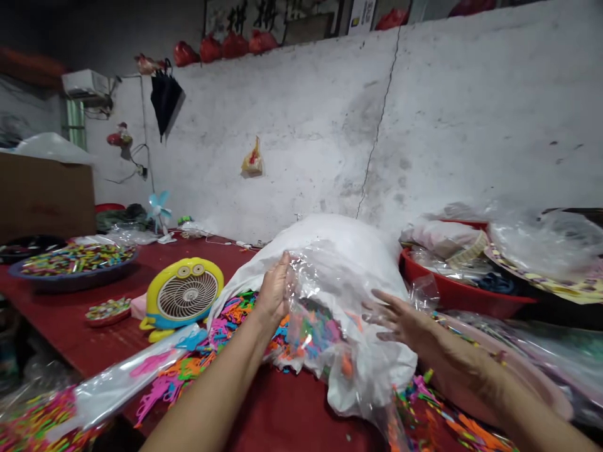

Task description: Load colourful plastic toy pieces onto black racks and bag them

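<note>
Standing upright at the left edge of the clear bag (308,276), the left hand (277,290) has its fingers straight; whether it pinches the plastic, I cannot tell. The right hand (393,319) is open, with fingers spread, on the other side of the bag, and its contact with the plastic is not certain. The palms roughly face each other, perhaps to have the bag between them.

Just beyond both hands, the white sack (339,235) lies on the counter (287,417). Its mouth is turned toward the person, which probably makes the colourful pieces (238,312) easy to reach. They show between the hands, and also lie loose left of the left hand. Some show through the bag, but I cannot say if they are inside.

The fan (191,295) stands left of the left hand, facing the person, likely for cool air. Right of the right hand, the red basin (475,300) keeps plastic together.
</note>
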